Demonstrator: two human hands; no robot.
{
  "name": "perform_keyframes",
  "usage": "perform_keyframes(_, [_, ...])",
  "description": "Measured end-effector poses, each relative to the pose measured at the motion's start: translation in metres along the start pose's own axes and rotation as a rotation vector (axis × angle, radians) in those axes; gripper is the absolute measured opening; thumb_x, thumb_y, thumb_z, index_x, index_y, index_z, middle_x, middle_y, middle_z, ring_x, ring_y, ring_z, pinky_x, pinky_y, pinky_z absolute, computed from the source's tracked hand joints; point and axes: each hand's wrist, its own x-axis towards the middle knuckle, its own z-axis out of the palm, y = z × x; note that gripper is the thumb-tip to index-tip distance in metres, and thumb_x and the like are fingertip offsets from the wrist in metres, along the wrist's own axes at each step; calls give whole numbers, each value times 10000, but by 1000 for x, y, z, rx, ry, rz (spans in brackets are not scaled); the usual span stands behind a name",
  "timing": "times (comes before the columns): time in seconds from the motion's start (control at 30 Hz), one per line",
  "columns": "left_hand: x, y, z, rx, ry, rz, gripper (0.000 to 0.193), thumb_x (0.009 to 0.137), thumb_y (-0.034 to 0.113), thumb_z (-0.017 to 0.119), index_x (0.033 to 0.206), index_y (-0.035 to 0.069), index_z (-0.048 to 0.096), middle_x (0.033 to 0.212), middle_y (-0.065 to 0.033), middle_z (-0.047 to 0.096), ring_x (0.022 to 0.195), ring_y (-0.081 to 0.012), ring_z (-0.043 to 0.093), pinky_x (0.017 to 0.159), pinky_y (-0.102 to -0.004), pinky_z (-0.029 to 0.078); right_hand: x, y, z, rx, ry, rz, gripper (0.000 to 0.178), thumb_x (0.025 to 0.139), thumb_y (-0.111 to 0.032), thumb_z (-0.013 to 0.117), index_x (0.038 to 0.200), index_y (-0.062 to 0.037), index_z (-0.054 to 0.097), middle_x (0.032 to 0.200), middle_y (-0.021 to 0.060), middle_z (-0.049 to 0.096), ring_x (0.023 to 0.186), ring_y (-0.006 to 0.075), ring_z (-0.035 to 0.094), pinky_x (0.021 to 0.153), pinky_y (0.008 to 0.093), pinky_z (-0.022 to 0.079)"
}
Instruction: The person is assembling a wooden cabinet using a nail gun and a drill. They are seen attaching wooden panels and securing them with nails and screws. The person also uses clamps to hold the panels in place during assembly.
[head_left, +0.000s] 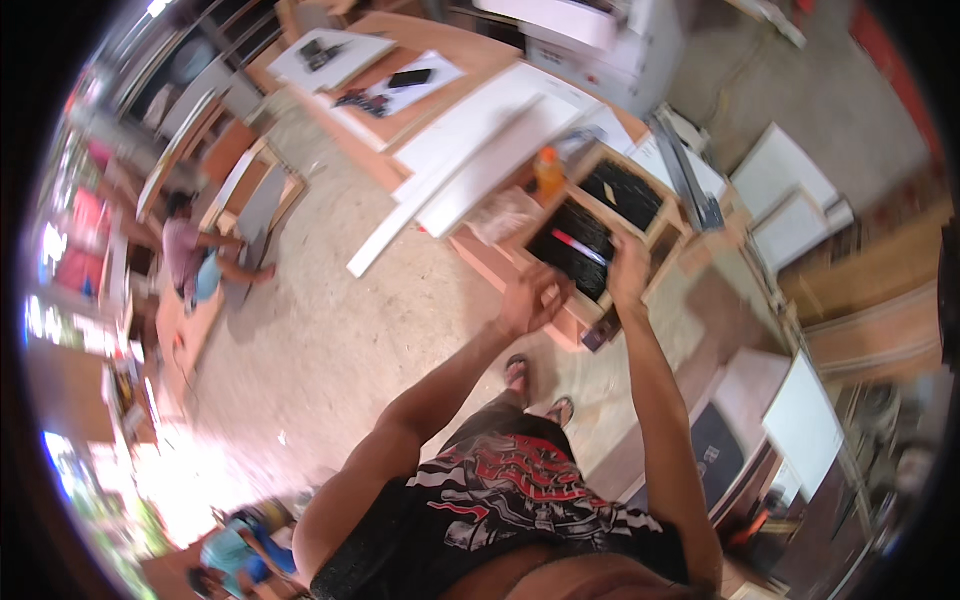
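Note:
A wooden box (pixel 620 222) with compartments stands at the near end of the workbench. Dark, thin pieces, perhaps screws or nails, fill its two large compartments. On the pieces in the nearer one (pixel 570 272) lies a red and white pen-like stick (pixel 578 246). My left hand (pixel 537 300) is at this compartment's left near edge, fingers curled together; whatever is between them is too blurred to name. Along the compartment's right wall my right hand (pixel 630 270) is closed over the wood. A small pale piece (pixel 609 192) rests in the farther compartment.
Beside the box are an orange bottle (pixel 549 176) and a clear plastic bag (pixel 503 216). Long white boards (pixel 440 205) lie across the bench, one end jutting past its left edge. A grey metal bar (pixel 686 172) is at right. One person (pixel 190 250) sits at left, another (pixel 245 555) lower left.

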Motion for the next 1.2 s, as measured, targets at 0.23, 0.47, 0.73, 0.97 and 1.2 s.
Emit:
perform_keyframes(0.23, [-118, 21, -169, -172, 67, -474, 109, 926, 105, 700, 930, -3, 700, 867, -123, 708, 751, -249, 683, 692, -349, 544, -16, 17, 5, -53, -122, 86, 230, 1047, -102, 485, 1238, -18, 581, 1050, 209, 673, 934, 337, 672, 835, 437, 520])
perform_keyframes(0.47, [-243, -72, -343, -56, 450, -925, 235, 984, 201, 674, 969, -32, 702, 814, -119, 732, 737, -138, 690, 693, -309, 540, -5, -6, -2, -486, 236, -64, 305, 1081, -142, 436, 1280, 47, 571, 1188, 233, 635, 1055, 298, 621, 936, 417, 502])
perform_keyframes(0.73, [-234, -182, -522, 92, 321, -967, 290, 993, 261, 646, 1039, -21, 694, 875, -131, 738, 794, -191, 712, 732, -335, 554, 30, -213, 190, 312, 242, 372, 366, 1091, -301, 471, 1205, 29, 581, 786, 35, 487, 657, 120, 436, 597, 282, 400])
perform_keyframes(0.97, [-158, -338, -576, -9, 154, -822, 302, 979, 284, 642, 1061, -3, 691, 888, -134, 736, 800, -260, 705, 762, -368, 552, 81, -329, 336, 373, -60, 351, 309, 1083, -271, 499, 1186, 5, 592, 783, 14, 472, 679, 113, 424, 627, 269, 390])
perform_keyframes(1.2, [-77, -478, -652, -252, 125, -852, 295, 977, 279, 649, 1070, 3, 694, 905, -92, 734, 808, -158, 687, 746, -319, 554, 111, -399, 407, 265, -144, 375, 335, 1087, -276, 494, 1175, 30, 596, 799, 32, 483, 684, 119, 438, 638, 279, 406])
